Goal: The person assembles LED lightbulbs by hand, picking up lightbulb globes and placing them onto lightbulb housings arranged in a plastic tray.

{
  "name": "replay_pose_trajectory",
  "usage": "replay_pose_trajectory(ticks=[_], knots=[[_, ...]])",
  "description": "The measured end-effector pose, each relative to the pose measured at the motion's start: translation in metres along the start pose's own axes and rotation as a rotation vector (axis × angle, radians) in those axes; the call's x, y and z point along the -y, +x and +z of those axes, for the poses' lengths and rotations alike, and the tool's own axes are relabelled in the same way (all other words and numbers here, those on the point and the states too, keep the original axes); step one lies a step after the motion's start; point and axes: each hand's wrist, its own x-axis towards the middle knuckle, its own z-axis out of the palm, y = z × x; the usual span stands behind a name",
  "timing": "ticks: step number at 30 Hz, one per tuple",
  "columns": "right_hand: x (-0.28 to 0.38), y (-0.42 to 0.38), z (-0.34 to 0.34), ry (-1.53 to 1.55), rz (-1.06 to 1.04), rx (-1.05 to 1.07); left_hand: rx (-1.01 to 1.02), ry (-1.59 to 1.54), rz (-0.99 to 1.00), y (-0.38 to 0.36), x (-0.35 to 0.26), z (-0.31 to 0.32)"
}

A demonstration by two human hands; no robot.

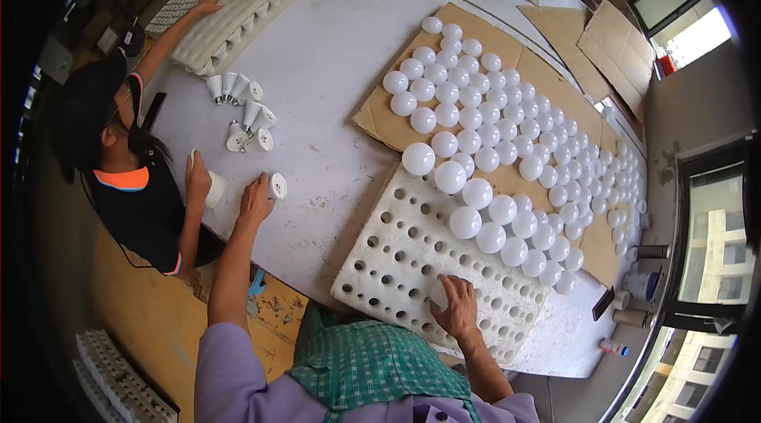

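My left hand (257, 201) is closed around a white bulb base (277, 186), its round open end facing right, over the table's left edge. Above it on the table lie several loose bulb bases (259, 140). My right hand (457, 308) grips a white bulb cover (438, 293) low over a white foam tray (380, 264) with rows of round holes. Rows of glossy white bulb covers (491, 237) sit along the tray's far side. Many more covers (469, 117) rest on a cardboard sheet (379, 115) beyond it.
A co-worker (119, 177) at the left reaches to a foam rack of bulb bases (238, 22), a white round item (215, 190) by the other hand. Cardboard pieces (618, 42) lie at the far right. A dark phone-like object (603, 304) rests near the right edge.
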Motion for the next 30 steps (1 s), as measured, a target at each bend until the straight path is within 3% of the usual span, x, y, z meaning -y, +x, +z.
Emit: replay_pose_trajectory(ticks=[3, 5, 6, 7, 9, 10, 13, 19, 21, 22, 25, 28, 30], knots=[[-0.007, -0.015, -0.009, -0.117, 0.075, 0.065, -0.037, -0.075, -0.023, -0.022, -0.030, 0.008], [-0.011, -0.014, -0.020, -0.013, 0.058, -0.055, -0.092, -0.404, -0.146, -0.043, -0.059, 0.005], [-0.017, -0.014, -0.025, 0.205, 0.054, -0.201, -0.065, -0.596, -0.109, -0.051, -0.058, 0.018], [-0.011, -0.013, -0.037, 0.822, 0.382, -0.149, -0.060, -0.596, -0.114, -0.068, -0.075, 0.013], [-0.024, -0.014, -0.039, 1.457, 0.274, -0.134, 0.305, -1.493, -0.017, -0.103, -0.123, 0.003], [-0.034, -0.015, -0.033, 1.479, 0.169, -0.115, 0.455, -1.672, -0.009, -0.121, -0.149, -0.007], [0.003, -0.012, -0.058, 1.611, 0.173, 0.090, 0.854, -1.972, 0.130, -0.153, -0.204, -0.010], [0.017, -0.016, -0.059, 1.458, 0.115, 0.196, 0.981, -1.347, 0.349, -0.173, -0.243, -0.030], [0.019, -0.016, -0.064, 1.109, 0.077, 0.222, 1.007, -1.281, 0.362, -0.175, -0.247, -0.042], [0.019, -0.015, -0.064, 0.892, -0.053, 0.158, 1.036, -1.214, 0.380, -0.175, -0.249, -0.045], [0.033, -0.014, -0.065, 0.948, -0.039, 0.200, 0.993, -1.067, 0.503, -0.176, -0.251, -0.049], [0.038, -0.009, -0.065, 0.781, -0.196, 0.169, 1.020, -1.013, 0.487, -0.179, -0.253, -0.061], [0.042, -0.009, -0.064, 0.782, -0.171, 0.223, 1.021, -0.978, 0.500, -0.179, -0.252, -0.062]])
